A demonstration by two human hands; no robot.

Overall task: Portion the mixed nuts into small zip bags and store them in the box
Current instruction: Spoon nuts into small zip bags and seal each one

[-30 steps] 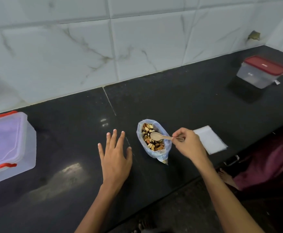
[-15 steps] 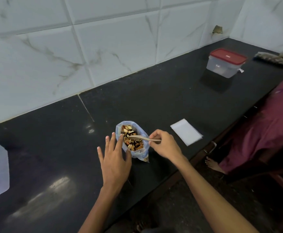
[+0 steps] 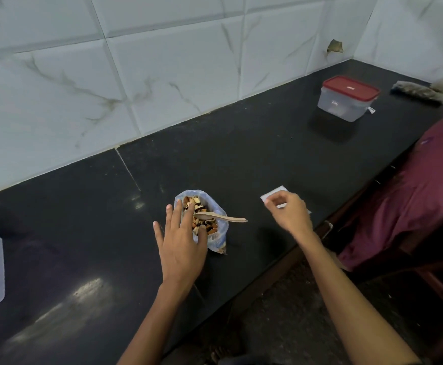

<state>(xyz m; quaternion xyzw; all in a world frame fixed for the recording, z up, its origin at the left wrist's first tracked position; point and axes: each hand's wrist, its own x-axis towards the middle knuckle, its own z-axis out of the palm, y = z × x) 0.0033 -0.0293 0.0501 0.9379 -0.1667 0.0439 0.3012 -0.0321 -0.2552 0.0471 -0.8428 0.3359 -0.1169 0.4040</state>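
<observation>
The left hand (image 3: 179,241) rests with loose, spread fingers against the near side of the bag of nuts (image 3: 205,219), steadying it without closing round it; the right hand (image 3: 289,214) hovers over the stack of small zip bags (image 3: 274,194), its fingers curled toward them, though whether they already pinch one cannot be told. The bag of nuts stands open on the counter (image 3: 241,154) with a wooden spoon (image 3: 224,218) lying across its mouth, handle jutting right. That thin plastic bag looks soft and floppy, likely to slump or spill, so it is best held by its rim. The zip bags look light, flat and slippery, best taken by a corner. The counter is dark polished stone below a white marbled tile wall (image 3: 162,88); a red-lidded box (image 3: 348,98) stands far right.
</observation>
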